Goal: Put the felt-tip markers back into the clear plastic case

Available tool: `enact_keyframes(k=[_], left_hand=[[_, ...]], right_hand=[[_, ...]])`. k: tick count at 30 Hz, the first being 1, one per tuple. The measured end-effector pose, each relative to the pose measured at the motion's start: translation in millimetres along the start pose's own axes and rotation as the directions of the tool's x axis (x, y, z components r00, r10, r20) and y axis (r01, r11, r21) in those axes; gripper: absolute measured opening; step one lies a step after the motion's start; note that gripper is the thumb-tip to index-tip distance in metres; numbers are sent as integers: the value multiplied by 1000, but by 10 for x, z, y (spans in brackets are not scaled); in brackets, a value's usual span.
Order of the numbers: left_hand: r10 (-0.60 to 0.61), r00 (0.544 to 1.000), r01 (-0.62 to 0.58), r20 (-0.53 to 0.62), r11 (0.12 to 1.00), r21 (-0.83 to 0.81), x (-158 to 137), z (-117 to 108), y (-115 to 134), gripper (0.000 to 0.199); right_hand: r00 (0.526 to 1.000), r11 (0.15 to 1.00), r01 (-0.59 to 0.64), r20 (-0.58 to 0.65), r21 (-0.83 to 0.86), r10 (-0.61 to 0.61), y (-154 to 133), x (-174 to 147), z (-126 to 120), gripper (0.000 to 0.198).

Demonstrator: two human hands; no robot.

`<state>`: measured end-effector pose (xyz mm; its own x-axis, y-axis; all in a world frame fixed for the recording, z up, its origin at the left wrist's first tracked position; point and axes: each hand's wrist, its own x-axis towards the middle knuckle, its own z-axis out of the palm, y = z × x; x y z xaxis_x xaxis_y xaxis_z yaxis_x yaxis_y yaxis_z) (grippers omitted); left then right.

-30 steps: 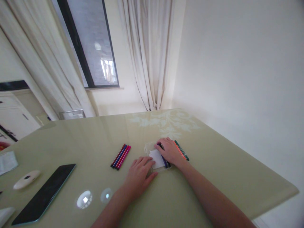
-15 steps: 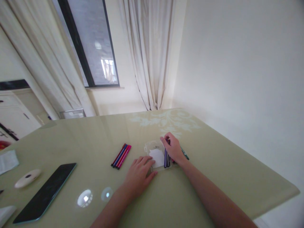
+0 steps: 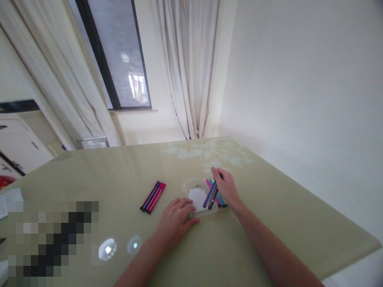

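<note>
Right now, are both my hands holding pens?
No, only the right hand grips pens, while the left hand lies against the clear case.

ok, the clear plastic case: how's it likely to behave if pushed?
The clear plastic case is probably light and fairly stiff: it looks thin-walled, with straight edges. Tipping seems unlikely, as it lies low and flat. It might slide, since the pale-green tabletop looks glossy.

The left hand (image 3: 176, 216), right hand (image 3: 228, 188) and both forearms (image 3: 259, 240) are bare.
</note>
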<state>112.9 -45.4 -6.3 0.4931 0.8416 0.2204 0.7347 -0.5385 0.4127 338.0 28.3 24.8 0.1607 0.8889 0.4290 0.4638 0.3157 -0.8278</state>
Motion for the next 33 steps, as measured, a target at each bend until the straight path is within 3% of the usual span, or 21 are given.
enact_keyframes(k=[4,8,14,16,19,24,33], left_hand=[[-45,991,37,-125,997,-67,-14,-19,38,39],[-68,978,69,-197,998,-3,-2,0,42,37],[-97,989,118,-112,973,198,46,77,-24,31],[-152,982,177,-111,946,272,56,67,-103,34],[-228,962,270,-151,878,395,50,32,-271,41],[-266,943,330,-198,807,489,5,-17,-412,45],[-315,912,408,-264,775,483,6,-209,-291,33]], right_hand=[[990,998,-23,144,56,15,-74,-160,186,51],[952,979,-120,298,162,67,-214,-363,336,45],[909,972,-90,417,218,-9,-268,-482,446,38],[920,972,-95,391,214,3,-206,-407,408,37],[972,994,-36,235,101,12,-52,-213,264,37],[996,997,-18,89,-71,25,234,51,54,38],[994,979,38,105,-201,-17,403,69,80,35]])
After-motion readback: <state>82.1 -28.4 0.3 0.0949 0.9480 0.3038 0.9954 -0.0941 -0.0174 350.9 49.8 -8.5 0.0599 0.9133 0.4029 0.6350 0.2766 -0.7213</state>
